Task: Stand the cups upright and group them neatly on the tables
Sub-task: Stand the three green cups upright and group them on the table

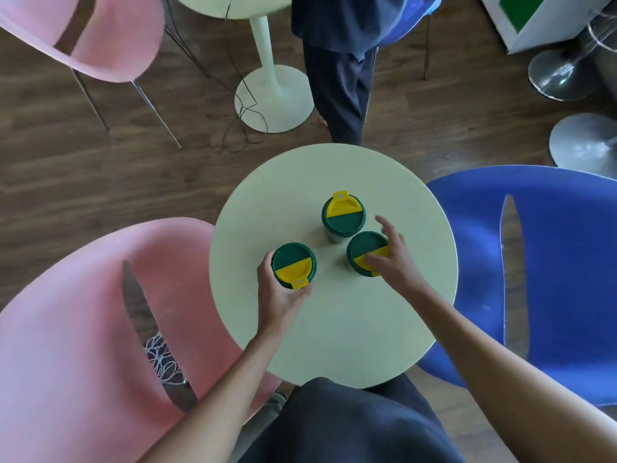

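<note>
Three cups with green and yellow lids stand upright on a round pale table [334, 345]. My left hand [278, 297] wraps around the left cup [293, 264], near the table's left side. The right cup [365, 248] stands under my right hand [392, 259], whose spread fingers rest on its lid and side; whether they grip it is unclear. The far cup [344, 215] stands free just beyond, its yellow tab pointing away from me.
A pink chair [83, 329] stands left of the table and a blue chair [551, 279] to the right. Beyond are another pale table's pedestal [273, 95], a second pink chair [100, 38], a person's dark trouser legs [340, 85] and metal stool bases [584, 142].
</note>
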The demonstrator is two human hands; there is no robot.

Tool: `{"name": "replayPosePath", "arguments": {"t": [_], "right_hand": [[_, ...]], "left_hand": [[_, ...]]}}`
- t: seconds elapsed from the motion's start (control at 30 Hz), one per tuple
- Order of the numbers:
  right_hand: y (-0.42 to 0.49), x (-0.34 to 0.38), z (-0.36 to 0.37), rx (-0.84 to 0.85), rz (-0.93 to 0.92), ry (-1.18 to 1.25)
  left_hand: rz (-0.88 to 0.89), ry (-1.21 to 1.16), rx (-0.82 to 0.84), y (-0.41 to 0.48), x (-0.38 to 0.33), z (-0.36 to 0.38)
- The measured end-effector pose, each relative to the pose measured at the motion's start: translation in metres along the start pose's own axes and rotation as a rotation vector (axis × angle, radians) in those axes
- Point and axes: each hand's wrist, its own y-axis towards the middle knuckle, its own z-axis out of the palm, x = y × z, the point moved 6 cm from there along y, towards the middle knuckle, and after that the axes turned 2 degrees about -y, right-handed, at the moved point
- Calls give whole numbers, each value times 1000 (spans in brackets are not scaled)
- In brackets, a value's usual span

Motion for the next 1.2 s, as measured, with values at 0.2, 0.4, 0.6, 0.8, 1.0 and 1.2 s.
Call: {"name": "replayPosePath", "arguments": {"t": [0.2,0.4,0.6,0.8,1.0,1.2], "right_hand": [[-6,-30,1,36,196,325],[-7,-37,5,38,212,477],[-6,-38,6,12,211,511],[-6,-40,8,-20,205,535],[-4,-41,8,-14,204,555],[-6,-39,7,4,203,538]], "left_hand": [[85,46,174,5,-11,20],[132,69,237,7,-18,34],[115,54,229,13,-22,39],[110,59,229,15,-23,41],[113,87,224,14,-20,43],[96,112,217,14,-21,43]]}}
